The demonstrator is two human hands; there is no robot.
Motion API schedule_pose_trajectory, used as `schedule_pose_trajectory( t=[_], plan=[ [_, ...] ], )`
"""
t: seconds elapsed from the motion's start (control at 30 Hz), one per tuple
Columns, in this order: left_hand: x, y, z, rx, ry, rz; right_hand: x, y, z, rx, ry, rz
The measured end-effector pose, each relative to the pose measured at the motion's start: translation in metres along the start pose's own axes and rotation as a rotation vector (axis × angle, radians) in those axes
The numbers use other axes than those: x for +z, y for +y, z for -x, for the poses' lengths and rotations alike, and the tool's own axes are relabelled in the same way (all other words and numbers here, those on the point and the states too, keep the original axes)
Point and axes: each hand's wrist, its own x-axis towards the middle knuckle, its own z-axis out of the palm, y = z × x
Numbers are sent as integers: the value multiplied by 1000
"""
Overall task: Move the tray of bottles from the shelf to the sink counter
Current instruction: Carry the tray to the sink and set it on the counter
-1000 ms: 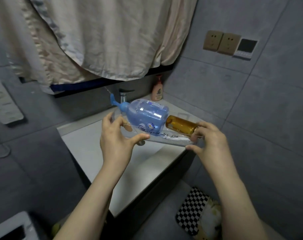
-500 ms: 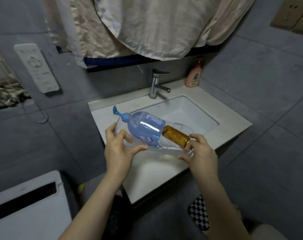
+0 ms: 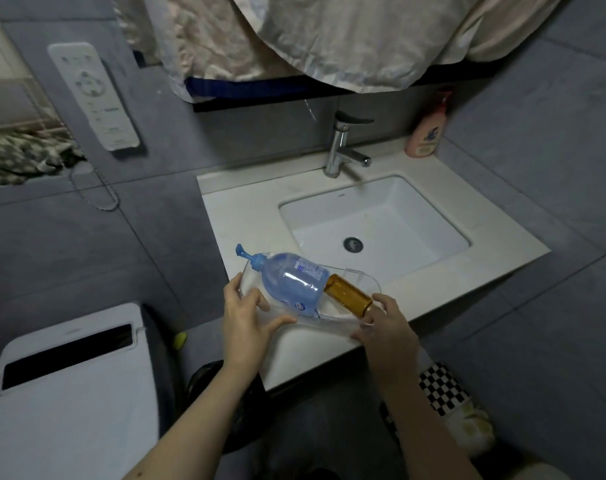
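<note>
both hands, left hand (image 3: 245, 315) and right hand (image 3: 388, 325), grip the clear tray (image 3: 362, 279) ends; blue bottle (image 3: 292, 284) and amber bottle (image 3: 349, 295) lie between them, over the worktop (image 3: 246, 216).

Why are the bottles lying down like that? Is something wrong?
Yes, a little odd: the blue pump bottle and the amber bottle both lie on their sides in the clear tray instead of standing. The left hand and right hand hold the tray's ends. Nothing looks spilled.

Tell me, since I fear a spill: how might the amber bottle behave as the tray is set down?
The amber cylindrical bottle lies on its side in the clear plastic tray, so it may roll. It touches the blue pump bottle, which probably checks it.
</note>
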Motion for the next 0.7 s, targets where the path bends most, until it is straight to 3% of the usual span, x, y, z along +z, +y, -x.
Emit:
schedule_pose_trajectory(
  t=[0.7],
  plan=[
    [12,-33,45,-174,25,-62,41,18,8,-150,-34,120]
  ],
)
